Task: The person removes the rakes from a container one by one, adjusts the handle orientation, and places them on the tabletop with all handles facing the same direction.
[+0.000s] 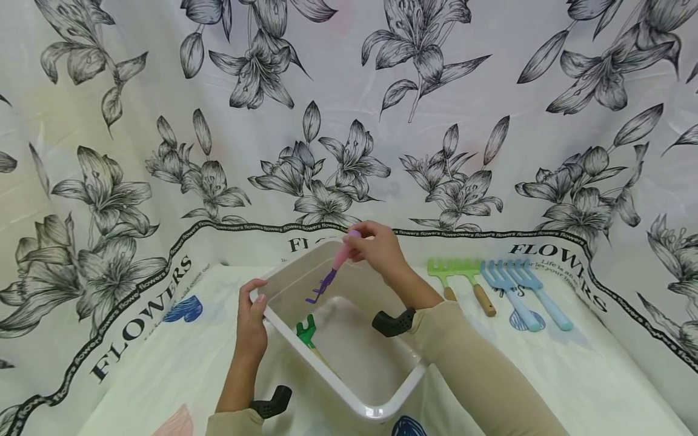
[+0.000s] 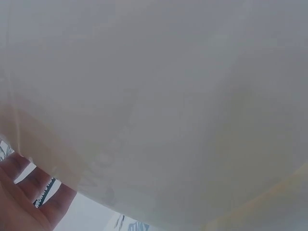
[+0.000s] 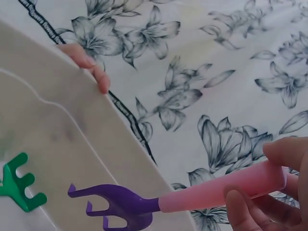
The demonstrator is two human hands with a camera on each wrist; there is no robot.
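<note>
We held the purple rake (image 1: 326, 283) by its pink handle in our right hand (image 1: 377, 247), fingers pinched round it, its prongs hanging over the white bin (image 1: 332, 372). Our left hand (image 1: 252, 321) gripped the bin's left rim. A green rake (image 1: 306, 333) lay inside the bin; two green rakes (image 1: 455, 271) and two blue forks (image 1: 515, 281) lay on the cloth to its right.

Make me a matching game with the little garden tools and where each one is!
Things:
1. purple rake with pink handle
2. dark green rake
3. two blue forks
4. white tub

Places:
A. lying inside the tub
B. lying on the cloth, farthest right
C. pinched in the right hand, above the tub
D. rim held by the left hand

Pairs: 1-C, 2-A, 3-B, 4-D
</note>
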